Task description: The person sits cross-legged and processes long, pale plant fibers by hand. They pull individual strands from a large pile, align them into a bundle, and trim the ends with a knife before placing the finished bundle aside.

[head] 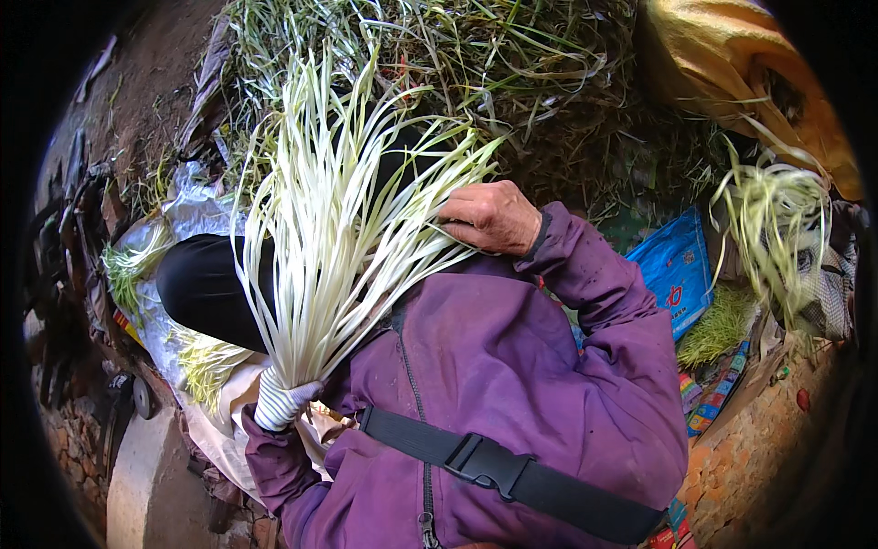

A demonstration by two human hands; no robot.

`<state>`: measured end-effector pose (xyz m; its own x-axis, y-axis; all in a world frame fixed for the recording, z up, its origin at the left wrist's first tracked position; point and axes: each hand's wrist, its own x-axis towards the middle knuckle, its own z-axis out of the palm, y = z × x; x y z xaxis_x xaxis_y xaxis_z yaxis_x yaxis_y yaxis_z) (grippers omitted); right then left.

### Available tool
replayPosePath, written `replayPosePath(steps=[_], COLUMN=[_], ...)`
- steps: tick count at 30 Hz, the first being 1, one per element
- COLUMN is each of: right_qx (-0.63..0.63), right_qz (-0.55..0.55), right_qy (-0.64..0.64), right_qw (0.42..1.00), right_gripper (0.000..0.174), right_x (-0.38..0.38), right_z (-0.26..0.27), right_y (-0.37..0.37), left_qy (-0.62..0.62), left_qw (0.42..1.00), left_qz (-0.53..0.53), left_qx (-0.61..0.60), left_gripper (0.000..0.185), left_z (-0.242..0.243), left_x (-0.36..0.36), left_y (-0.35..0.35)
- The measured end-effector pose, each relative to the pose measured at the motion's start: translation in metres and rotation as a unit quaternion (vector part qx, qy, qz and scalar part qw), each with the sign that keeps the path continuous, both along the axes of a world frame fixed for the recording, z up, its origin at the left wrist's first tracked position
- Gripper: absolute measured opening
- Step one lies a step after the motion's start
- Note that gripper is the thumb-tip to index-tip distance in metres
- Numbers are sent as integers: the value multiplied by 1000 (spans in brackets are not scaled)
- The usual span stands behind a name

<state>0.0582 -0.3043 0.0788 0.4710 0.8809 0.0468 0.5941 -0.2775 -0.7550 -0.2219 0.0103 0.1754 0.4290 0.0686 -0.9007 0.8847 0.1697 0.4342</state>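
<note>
My left hand [285, 400], in a striped white glove, is closed around the base of a large bunch of pale yellow-green leaves [329, 261], probably blanched chives. The long leaves fan out upward over my lap. At the right side of the fan, my bare right hand [480, 218] has its fingers curled at the outer leaves; whether it pinches any of them is hard to tell. The fingertips are partly hidden.
Loose green and dried leaves [549, 89] are heaped in front. Smaller bunches [209, 364] lie on white sheeting [154, 322] at the left. At the right are a blue printed bag [675, 267], a tangle of pale leaves [782, 219] and an orange-yellow sack [727, 62].
</note>
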Motion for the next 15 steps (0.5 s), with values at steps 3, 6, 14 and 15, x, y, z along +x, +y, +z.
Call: replayPosePath(steps=[3, 6, 14, 15], right_qx=[64, 23, 4, -19], right_qz=[-3, -9, -219, -243], right_qy=[-69, -84, -20, -56], right_qw=[996, 996, 975, 968], right_gripper=[12, 16, 18, 17], right_x=[1, -8, -49, -45], right_z=[5, 20, -10, -12], right_y=[7, 4, 8, 5], left_qy=[-13, -2, -76, -77], left_qw=[1000, 1000, 990, 989], left_qz=[-3, -5, -74, -80], left_qx=[0, 11, 95, 95], left_gripper=[34, 36, 34, 34], left_z=[-7, -7, -16, -18], left_x=[-10, -12, -13, -13], left_y=[2, -2, -18, -17])
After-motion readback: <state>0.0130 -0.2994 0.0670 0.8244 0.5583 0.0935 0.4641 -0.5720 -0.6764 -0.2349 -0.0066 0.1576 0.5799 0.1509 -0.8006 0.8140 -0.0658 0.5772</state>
